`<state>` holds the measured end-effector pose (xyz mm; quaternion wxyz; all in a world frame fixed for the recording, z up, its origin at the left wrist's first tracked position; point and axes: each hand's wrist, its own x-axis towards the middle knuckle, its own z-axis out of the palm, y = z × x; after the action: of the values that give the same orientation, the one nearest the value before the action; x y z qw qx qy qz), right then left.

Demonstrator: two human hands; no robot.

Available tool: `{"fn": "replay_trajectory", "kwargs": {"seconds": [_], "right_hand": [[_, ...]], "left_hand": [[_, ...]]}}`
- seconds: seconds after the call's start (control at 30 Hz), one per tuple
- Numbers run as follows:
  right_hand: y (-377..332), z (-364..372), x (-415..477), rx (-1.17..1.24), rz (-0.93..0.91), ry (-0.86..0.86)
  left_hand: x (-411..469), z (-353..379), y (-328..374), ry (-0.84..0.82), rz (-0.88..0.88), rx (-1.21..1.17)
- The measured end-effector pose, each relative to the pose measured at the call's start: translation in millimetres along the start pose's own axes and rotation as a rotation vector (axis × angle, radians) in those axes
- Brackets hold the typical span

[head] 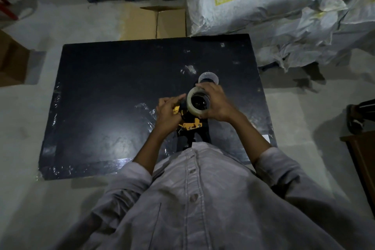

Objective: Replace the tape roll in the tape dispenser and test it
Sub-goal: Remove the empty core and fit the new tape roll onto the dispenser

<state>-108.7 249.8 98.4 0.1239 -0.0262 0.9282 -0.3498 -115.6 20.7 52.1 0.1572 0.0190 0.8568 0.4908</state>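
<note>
A clear tape roll (191, 105) with a dark core sits on the hub of a black and yellow tape dispenser (189, 125), held above a black table (101, 97). My right hand (216, 103) wraps around the right side of the roll. My left hand (169, 111) grips the dispenser's yellow front end, with the fingertips pinched near the roll's left edge. The dispenser's black handle points toward my chest and is partly hidden. A second, thin whitish tape core or roll (209, 77) lies on the table just beyond my hands.
Crumpled clear film (146, 107) lies on the table left of my hands. Large white sacks (263, 2) are piled at the back right. Flat cardboard (154, 22) lies behind the table. A cardboard box (12, 59) stands at the left, and brown furniture (363, 158) at the right.
</note>
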Motion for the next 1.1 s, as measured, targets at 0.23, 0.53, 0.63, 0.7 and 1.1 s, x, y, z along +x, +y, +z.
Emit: {"fn": "replay_trajectory", "kwargs": {"seconds": [0.23,0.53,0.63,0.7,1.1], "right_hand": [[-0.6,7.3,21.5,-0.182,-0.102,-0.126],[10.0,10.7,31.4,-0.251,-0.159,-0.171],[11.6,9.1,32.6,-0.227,-0.159,-0.193],[9.9,6.6,31.9,-0.209,-0.150,-0.205],[-0.4,-19.7,32.7,-0.195,-0.080,-0.216]], "left_hand": [[-1.6,-6.5,0.2,-0.020,0.021,0.073],[39.3,5.2,-53.6,-0.007,0.066,0.121],[53.4,3.2,-55.4,-0.014,0.010,0.072],[54.4,0.9,-36.3,-0.017,-0.032,0.057],[62.5,-0.4,9.1,0.014,-0.037,0.157]]}}
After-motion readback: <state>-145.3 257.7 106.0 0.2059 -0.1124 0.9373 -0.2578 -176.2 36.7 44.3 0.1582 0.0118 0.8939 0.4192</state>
